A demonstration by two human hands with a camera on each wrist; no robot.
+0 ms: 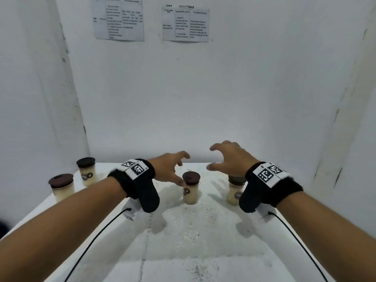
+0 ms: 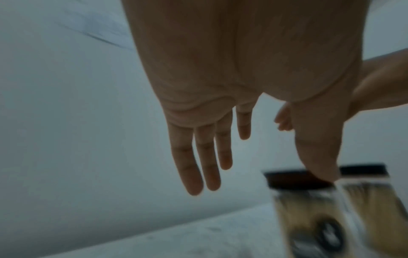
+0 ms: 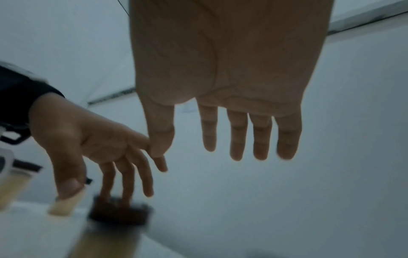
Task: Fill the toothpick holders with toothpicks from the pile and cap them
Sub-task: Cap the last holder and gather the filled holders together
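Note:
Four clear toothpick holders full of toothpicks stand capped with dark brown lids on the white table [image 1: 183, 241]. Two are at the far left [image 1: 86, 169] [image 1: 62, 188], one in the middle [image 1: 190, 189], and one at the right [image 1: 233, 192], half hidden behind my right wrist. My left hand [image 1: 179, 167] hovers open just left of the middle holder [image 2: 342, 218], thumb tip by its cap; contact is unclear. My right hand [image 1: 211, 157] is open with spread fingers above the right holder and holds nothing. The right wrist view shows its fingers [image 3: 238, 136] straight, and the middle holder's cap [image 3: 119, 214] below.
White walls close the table in at the back and on both sides. Two printed sheets [image 1: 119, 19] [image 1: 185, 24] hang on the back wall. Black cables [image 1: 95, 239] [image 1: 299, 243] trail from both wrist cameras over the table's front.

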